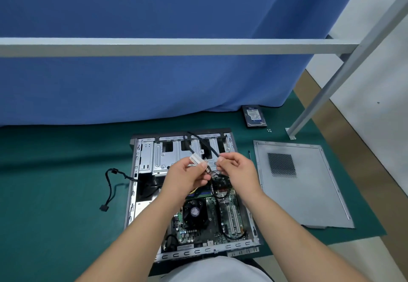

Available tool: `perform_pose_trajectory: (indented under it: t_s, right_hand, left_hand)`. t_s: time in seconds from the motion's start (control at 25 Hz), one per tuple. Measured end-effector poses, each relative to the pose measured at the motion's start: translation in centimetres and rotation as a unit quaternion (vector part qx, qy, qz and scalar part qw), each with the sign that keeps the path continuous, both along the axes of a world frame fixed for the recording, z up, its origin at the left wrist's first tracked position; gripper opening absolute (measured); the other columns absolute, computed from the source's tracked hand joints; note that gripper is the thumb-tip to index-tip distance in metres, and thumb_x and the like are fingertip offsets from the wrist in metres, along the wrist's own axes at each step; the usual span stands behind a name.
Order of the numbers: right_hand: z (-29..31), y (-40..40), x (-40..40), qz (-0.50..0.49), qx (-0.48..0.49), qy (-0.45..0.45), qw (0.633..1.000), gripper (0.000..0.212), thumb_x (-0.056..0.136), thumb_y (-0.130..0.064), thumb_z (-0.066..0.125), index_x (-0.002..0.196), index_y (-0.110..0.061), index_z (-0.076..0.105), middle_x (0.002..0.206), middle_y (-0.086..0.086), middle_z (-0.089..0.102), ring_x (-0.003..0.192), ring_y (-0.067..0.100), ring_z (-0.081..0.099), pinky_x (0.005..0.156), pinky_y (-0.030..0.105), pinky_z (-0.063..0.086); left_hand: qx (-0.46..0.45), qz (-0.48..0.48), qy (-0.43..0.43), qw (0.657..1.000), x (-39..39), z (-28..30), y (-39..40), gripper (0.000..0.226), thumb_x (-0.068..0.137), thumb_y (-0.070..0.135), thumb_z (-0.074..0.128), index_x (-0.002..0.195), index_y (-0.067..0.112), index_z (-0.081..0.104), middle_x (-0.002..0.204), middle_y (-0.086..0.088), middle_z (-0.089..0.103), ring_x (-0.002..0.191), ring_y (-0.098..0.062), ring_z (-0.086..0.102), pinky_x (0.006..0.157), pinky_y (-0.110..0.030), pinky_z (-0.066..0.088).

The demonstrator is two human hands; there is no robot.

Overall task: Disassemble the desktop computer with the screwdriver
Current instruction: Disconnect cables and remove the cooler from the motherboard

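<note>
Computer case [141, 171] lies on its side on the green worktop [55, 182], its open face up, with the circuit board [212, 211] and its black fan [194, 212] showing in the near half and the bare metal drive bays [167, 155] in the far half. Head view: both hands are raised over the middle of the case. The left hand [187, 176] pinches a thin black cable [194, 147] just below its white label [196, 159], and the right hand [235, 169] pinches the same cable a little further along; the cable loops back toward the far edge of the case. The step in hand looks like freeing this cable from the machine. To do it well, I would follow the lead down to its plug, grip the plug body and not the wire, press any latch, and pull straight out without rocking against the board. Beside the case on the right lie the grey side panel [309, 189] and, between the two, what looks like the screwdriver [249, 155], mostly hidden. A hard drive [254, 116] rests near the blue curtain [154, 82], with small screws [269, 130] just beside it.
</note>
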State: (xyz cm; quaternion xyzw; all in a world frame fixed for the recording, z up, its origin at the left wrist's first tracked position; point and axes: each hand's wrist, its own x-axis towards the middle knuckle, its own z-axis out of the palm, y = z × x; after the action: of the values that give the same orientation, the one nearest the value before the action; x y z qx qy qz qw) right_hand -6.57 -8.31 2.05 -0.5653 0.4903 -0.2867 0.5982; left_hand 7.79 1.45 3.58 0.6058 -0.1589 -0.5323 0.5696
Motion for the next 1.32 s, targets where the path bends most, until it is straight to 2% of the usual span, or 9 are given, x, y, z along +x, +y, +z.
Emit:
perform_pose_trajectory:
  t_s: [0.16,0.32,0.48,0.72,0.84,0.96,1.04,1.2,1.32]
  right_hand:
    - [0.4,1.3,0.8,0.016,0.053,-0.035,0.998,0.014,0.099,-0.014,0.066,0.102,-0.023,0.077,0.091,0.000,0.079,0.085,0.012,0.074,0.077,0.025,0.059]
    - [0.7,2.1,1.3,0.027,0.069,-0.030,0.997,0.021,0.102,-0.013,0.061,0.103,-0.026,0.078,0.097,-0.001,0.079,0.091,0.012,0.075,0.076,0.024,0.058]
    - [0.8,2.2,1.3,0.049,0.115,-0.041,0.991,0.021,0.104,-0.008,0.056,0.110,-0.015,0.075,0.101,0.007,0.078,0.094,0.016,0.075,0.080,0.026,0.060]
    - [0.7,2.5,1.7,0.057,0.052,-0.014,0.997,0.018,0.093,-0.016,0.075,0.109,-0.011,0.073,0.092,0.007,0.076,0.086,0.014,0.074,0.083,0.026,0.060]
    - [0.4,2.5,1.9,0.030,0.035,0.006,0.999,0.010,0.095,-0.010,0.071,0.104,-0.014,0.073,0.085,0.007,0.077,0.077,0.013,0.071,0.078,0.026,0.061]
    - [0.0,2.3,1.9,0.003,0.031,0.039,0.999,0.011,0.095,-0.009,0.069,0.104,-0.015,0.074,0.084,0.006,0.078,0.073,0.011,0.071,0.076,0.025,0.061]
    - [-0.3,2.3,1.8,-0.002,0.039,0.050,0.998,0.012,0.094,-0.008,0.069,0.103,-0.015,0.074,0.084,0.005,0.078,0.072,0.011,0.072,0.076,0.025,0.061]
    - [-0.3,2.5,1.9,0.018,0.059,0.039,0.997,0.014,0.097,-0.005,0.064,0.100,-0.017,0.071,0.087,0.006,0.078,0.075,0.012,0.071,0.076,0.023,0.059]
    - [0.1,2.8,2.0,0.072,0.047,0.029,0.996,0.022,0.100,-0.004,0.059,0.102,-0.024,0.069,0.093,0.003,0.077,0.083,0.012,0.071,0.084,0.024,0.058]
  left_hand:
    - [-0.002,0.014,0.060,0.998,0.3,-0.5,0.1,0.017,0.095,0.013,0.073,0.105,0.000,0.070,0.088,-0.010,0.078,0.088,-0.022,0.076,0.076,-0.027,0.062]
    - [0.004,0.027,0.113,0.993,0.7,-1.4,0.0,0.016,0.091,0.015,0.077,0.095,0.001,0.073,0.072,-0.004,0.072,0.078,-0.016,0.072,0.074,-0.025,0.060]
    - [0.020,0.033,0.132,0.991,0.9,-2.1,0.0,0.018,0.090,0.016,0.078,0.095,0.000,0.072,0.092,-0.017,0.076,0.074,-0.016,0.070,0.071,-0.024,0.061]
    - [0.029,0.027,0.107,0.994,1.0,-2.4,-0.4,0.016,0.088,0.019,0.080,0.085,0.007,0.070,0.088,-0.013,0.076,0.079,-0.018,0.072,0.074,-0.026,0.061]
    - [0.032,0.009,0.082,0.996,1.2,-2.4,-0.6,0.025,0.087,0.023,0.082,0.097,0.008,0.065,0.100,-0.017,0.076,0.087,-0.021,0.074,0.075,-0.027,0.060]
    - [-0.023,0.045,0.128,0.990,2.1,-2.2,-0.8,0.051,0.083,0.025,0.085,0.125,0.011,0.059,0.112,-0.016,0.073,0.093,-0.023,0.075,0.094,-0.038,0.058]
    - [-0.073,0.052,0.155,0.984,3.1,-2.0,-0.8,0.046,0.085,0.032,0.082,0.123,0.011,0.066,0.117,-0.011,0.074,0.096,-0.021,0.073,0.102,-0.041,0.055]
    - [-0.078,0.053,0.102,0.990,4.4,-2.1,-1.0,0.030,0.088,0.035,0.078,0.108,0.014,0.072,0.118,-0.008,0.076,0.104,-0.020,0.073,0.088,-0.033,0.060]
    - [-0.051,0.088,0.076,0.992,5.0,-2.5,-1.4,0.015,0.093,0.031,0.075,0.091,0.016,0.072,0.102,-0.006,0.078,0.087,-0.013,0.074,0.070,-0.023,0.058]
